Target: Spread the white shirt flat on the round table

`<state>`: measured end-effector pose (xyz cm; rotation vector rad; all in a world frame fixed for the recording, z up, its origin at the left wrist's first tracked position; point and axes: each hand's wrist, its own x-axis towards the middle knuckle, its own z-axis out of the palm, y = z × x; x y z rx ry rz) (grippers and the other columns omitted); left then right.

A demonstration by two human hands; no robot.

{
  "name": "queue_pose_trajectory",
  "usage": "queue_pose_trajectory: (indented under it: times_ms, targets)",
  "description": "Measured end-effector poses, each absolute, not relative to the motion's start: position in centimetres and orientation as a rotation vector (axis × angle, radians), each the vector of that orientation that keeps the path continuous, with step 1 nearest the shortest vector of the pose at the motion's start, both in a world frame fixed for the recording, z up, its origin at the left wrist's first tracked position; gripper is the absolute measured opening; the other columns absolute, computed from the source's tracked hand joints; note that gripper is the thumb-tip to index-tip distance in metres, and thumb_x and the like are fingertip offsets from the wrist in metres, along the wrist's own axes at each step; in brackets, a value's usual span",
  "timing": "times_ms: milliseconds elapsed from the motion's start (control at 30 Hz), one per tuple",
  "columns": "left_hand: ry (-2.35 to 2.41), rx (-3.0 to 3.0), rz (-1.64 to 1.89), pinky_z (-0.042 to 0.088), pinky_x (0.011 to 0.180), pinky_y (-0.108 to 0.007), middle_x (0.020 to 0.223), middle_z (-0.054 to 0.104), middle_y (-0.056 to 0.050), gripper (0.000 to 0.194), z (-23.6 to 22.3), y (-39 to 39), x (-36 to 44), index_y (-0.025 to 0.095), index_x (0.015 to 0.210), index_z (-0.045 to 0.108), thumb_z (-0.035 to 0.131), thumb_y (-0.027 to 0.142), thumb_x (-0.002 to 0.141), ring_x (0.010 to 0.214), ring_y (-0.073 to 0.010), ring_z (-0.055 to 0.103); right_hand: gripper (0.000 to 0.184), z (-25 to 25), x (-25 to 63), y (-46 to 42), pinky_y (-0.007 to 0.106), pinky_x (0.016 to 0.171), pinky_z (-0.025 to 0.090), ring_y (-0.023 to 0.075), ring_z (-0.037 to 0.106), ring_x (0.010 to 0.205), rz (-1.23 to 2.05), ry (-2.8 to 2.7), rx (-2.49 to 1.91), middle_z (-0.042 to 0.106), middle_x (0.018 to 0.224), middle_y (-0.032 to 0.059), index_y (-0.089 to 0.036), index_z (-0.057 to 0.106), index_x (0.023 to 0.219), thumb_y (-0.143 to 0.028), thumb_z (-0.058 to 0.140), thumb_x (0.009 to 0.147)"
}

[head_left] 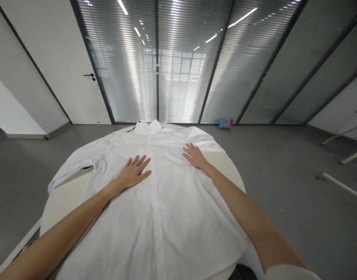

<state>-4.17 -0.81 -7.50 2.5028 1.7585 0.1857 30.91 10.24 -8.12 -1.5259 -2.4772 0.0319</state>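
White shirt [181, 217] laid out mid-frame on a smooth, rounded tabletop [69, 192].
Left hand [133, 172] and right hand [195, 156] press flat, fingers spread, on thin, softly creased cloth; the frame's bottom cuts off part of the hem, and I can't make out the right-side cuff.

Head view, facing forward, down over shirt [178, 194]

Grey floor [283, 179]; glass partition [182, 93] with blinds [128, 70]; white door [61, 58], black handle [92, 75].
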Motion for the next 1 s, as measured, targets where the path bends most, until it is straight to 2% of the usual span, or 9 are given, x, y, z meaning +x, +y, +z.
queue_pose_trajectory:
  times_ms: [167, 233, 367, 567, 700, 800, 933, 1000]
  targets:
    - [1.772, 2.499, 0.173, 0.017, 0.121, -0.058, 0.166, 0.021, -0.006, 0.073, -7.5, -1.0, -3.8, 0.026, 0.160, 0.026, 0.029, 0.066, 0.099, 0.153, -0.0365, 0.017, 0.049, -7.6, 33.3, 10.9, 0.036, 0.120, 0.028, 0.0205, 0.042, 0.142, -0.040, -2.180, -1.637, 0.050, 0.152, 0.0088, -0.018, 0.054, 0.144, -0.039, 0.038, 0.102]
    - [1.771, 2.503, 0.166, 0.017, 0.121, -0.059, 0.166, 0.020, -0.006, 0.074, -7.5, -1.0, -3.8, 0.026, 0.160, 0.026, 0.027, 0.067, 0.099, 0.153, -0.0369, 0.016, 0.048, -7.3, 34.9, 11.3, 0.040, 0.118, 0.031, 0.0233, 0.045, 0.139, -0.072, -2.073, -1.719, 0.052, 0.149, 0.0127, -0.014, 0.055, 0.142, -0.031, 0.039, 0.100]
    - [1.759, 2.506, 0.159, 0.017, 0.122, -0.058, 0.166, 0.020, -0.006, 0.074, -7.6, -1.0, -4.0, 0.025, 0.160, 0.026, 0.028, 0.067, 0.099, 0.153, -0.0364, 0.015, 0.053, -7.7, 37.6, 11.8, 0.052, 0.114, 0.034, 0.0330, 0.043, 0.139, -0.104, -1.885, -1.961, 0.047, 0.151, 0.0193, -0.012, 0.050, 0.146, -0.029, 0.042, 0.096]
    - [1.732, 2.538, 0.170, 0.018, 0.121, -0.058, 0.166, 0.022, -0.007, 0.073, -7.5, -0.9, -4.2, 0.025, 0.160, 0.026, 0.027, 0.066, 0.100, 0.152, -0.0367, 0.018, 0.050, -9.1, 38.3, 12.2, 0.056, 0.114, 0.031, 0.0346, 0.040, 0.140, -0.088, -1.906, -2.100, 0.046, 0.152, 0.0177, -0.015, 0.054, 0.142, -0.031, 0.042, 0.096]
    - [1.718, 2.543, 0.179, 0.018, 0.122, -0.057, 0.166, 0.021, -0.007, 0.072, -7.5, -1.1, -4.2, 0.025, 0.160, 0.027, 0.025, 0.066, 0.101, 0.153, -0.0369, 0.017, 0.051, -7.9, 36.7, 13.4, 0.054, 0.119, 0.023, 0.0300, 0.034, 0.146, -0.180, -1.949, -1.907, 0.043, 0.156, 0.0130, -0.016, 0.050, 0.146, -0.030, 0.036, 0.099]
    - [1.726, 2.537, 0.177, 0.017, 0.121, -0.058, 0.166, 0.020, -0.006, 0.073, -7.5, -1.0, -4.2, 0.025, 0.160, 0.027, 0.027, 0.067, 0.100, 0.153, -0.0375, 0.016, 0.052, -6.7, 34.6, 14.9, 0.052, 0.121, 0.022, 0.0297, 0.029, 0.149, -0.129, -2.064, -1.784, 0.039, 0.159, 0.0089, -0.022, 0.048, 0.149, -0.041, 0.034, 0.103]
    - [1.733, 2.543, 0.197, 0.018, 0.122, -0.058, 0.166, 0.020, -0.005, 0.073, -7.9, -0.9, -4.2, 0.026, 0.160, 0.028, 0.027, 0.067, 0.100, 0.153, -0.0369, 0.016, 0.059, -6.4, 33.2, 16.5, 0.050, 0.120, 0.024, 0.0310, 0.023, 0.151, -0.062, -2.110, -1.802, 0.020, 0.167, 0.0071, -0.025, 0.034, 0.157, -0.049, 0.031, 0.104]
    - [1.721, 2.554, 0.213, 0.019, 0.121, -0.058, 0.166, 0.021, -0.004, 0.073, -8.2, -0.8, -4.4, 0.027, 0.160, 0.028, 0.027, 0.067, 0.100, 0.153, -0.0363, 0.017, 0.056, -6.7, 33.9, 16.8, 0.051, 0.120, 0.023, 0.0302, 0.029, 0.149, -0.032, -2.064, -1.892, 0.027, 0.165, 0.0092, -0.023, 0.038, 0.155, -0.046, 0.031, 0.104]
